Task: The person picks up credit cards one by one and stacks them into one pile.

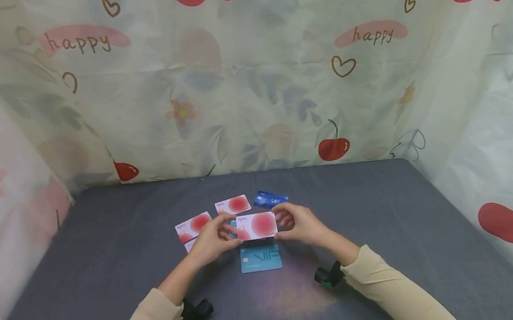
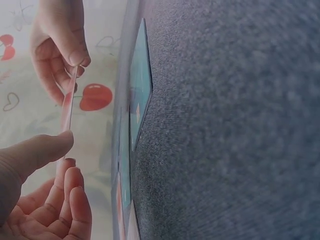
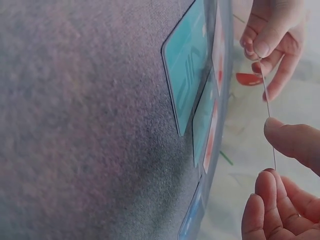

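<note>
A pink-and-white card (image 1: pixel 256 226) is raised above the dark grey table (image 1: pixel 131 269), its printed face turned toward the head camera: a large red disc sits right of centre, with a smaller red shape at the lower left corner. In both wrist views it is thin and almost edge-on. The left hand (image 1: pixel 212 239) pinches its left end between thumb and fingertips, and the right hand (image 1: pixel 302 222) pinches the right end the same way; the remaining fingers of both are bent loosely. On the table, just nearer the person, lies a light teal card (image 1: pixel 260 259) marked VIP. A second teal card (image 3: pixel 202 122) shows in the right wrist view; from the head it is mostly hidden by the raised card and left hand. Beyond lie an upper pink card (image 1: pixel 226 207) and a dark blue card (image 1: pixel 268 199), also marked VIP. At the left is another pink card (image 1: pixel 192 225), and just below it a partly covered pink card (image 1: pixel 190 245), which the left hand blocks. Visible in all are four pink cards, counting the held one, two teal and one dark blue. Behind hangs one printed curtain (image 1: pixel 248 87).
</note>
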Demonstrator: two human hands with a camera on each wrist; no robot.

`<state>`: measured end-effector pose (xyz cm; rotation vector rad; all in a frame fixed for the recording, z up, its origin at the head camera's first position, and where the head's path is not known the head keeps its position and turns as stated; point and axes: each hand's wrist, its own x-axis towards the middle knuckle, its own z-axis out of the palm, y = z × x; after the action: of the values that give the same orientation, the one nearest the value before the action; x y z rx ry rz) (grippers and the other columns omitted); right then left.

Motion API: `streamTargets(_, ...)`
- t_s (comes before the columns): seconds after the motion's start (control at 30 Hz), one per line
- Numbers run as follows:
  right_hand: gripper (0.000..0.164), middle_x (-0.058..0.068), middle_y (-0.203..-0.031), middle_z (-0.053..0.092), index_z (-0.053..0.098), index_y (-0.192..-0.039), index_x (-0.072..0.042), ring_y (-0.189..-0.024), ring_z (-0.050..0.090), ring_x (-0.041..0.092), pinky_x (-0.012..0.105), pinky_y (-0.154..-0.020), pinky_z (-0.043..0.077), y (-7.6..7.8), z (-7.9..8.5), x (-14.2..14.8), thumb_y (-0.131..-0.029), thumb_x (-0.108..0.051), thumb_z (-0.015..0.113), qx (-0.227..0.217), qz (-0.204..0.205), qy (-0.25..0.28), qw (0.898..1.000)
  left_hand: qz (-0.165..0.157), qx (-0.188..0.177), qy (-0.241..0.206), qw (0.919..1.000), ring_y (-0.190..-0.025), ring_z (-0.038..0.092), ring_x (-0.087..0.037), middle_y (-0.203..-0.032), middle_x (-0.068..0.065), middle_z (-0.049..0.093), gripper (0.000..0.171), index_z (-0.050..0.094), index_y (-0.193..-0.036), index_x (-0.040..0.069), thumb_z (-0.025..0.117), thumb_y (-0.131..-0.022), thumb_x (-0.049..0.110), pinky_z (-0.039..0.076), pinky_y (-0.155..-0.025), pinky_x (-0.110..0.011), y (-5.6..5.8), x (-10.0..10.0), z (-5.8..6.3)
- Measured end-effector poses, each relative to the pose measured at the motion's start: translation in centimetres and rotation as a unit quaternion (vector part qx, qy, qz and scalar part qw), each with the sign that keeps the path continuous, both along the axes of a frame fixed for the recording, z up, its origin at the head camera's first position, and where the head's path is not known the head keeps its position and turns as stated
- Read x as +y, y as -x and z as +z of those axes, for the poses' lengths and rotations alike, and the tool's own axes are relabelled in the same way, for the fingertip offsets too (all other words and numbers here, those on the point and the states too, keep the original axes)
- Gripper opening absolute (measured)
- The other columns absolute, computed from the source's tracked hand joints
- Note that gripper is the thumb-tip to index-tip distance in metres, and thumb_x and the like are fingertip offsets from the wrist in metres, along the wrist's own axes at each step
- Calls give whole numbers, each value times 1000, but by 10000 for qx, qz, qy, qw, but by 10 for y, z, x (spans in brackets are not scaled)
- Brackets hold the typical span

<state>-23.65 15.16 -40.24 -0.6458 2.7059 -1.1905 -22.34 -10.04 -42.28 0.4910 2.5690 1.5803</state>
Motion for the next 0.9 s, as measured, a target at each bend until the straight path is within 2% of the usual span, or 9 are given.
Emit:
streamTargets(0.37, 52, 11, -102, 63, 55, -119, -2, -87, 61, 18, 30, -79, 54, -2, -5, 0, -74, -15, 78, 104, 101, 1, 9999, -61, 61, 28, 10000, -67, 59, -13, -93, -19, 68, 50, 53, -121, -5, 74, -77, 5, 49, -61, -18, -4, -1, -2)
streamTargets(0.67, 51, 7, -100, 61, 55, -119, -4, -86, 57, 15, 27, -78, 53, -5, -9, 1, -75, -14, 77, -221, 43, 0, 9997, -97, -52, 267, 9996, -68, 59, -12, -90, -14, 66, 52, 52, -123, -2, 74, -77, 9, 50, -62, -18, -7, -2, -4)
streamTargets(0.9, 51, 6, -99, 62, 55, -119, -5, -86, 56, 15, 30, -80, 53, -9, -14, -1, -75, -15, 77, -418, -23, -77, 9991, -103, -78, 474, 9988, -70, 58, -11, -91, -13, 67, 52, 53, -121, -2, 76, -76, 12, 49, -62, -18, -10, -2, -6)
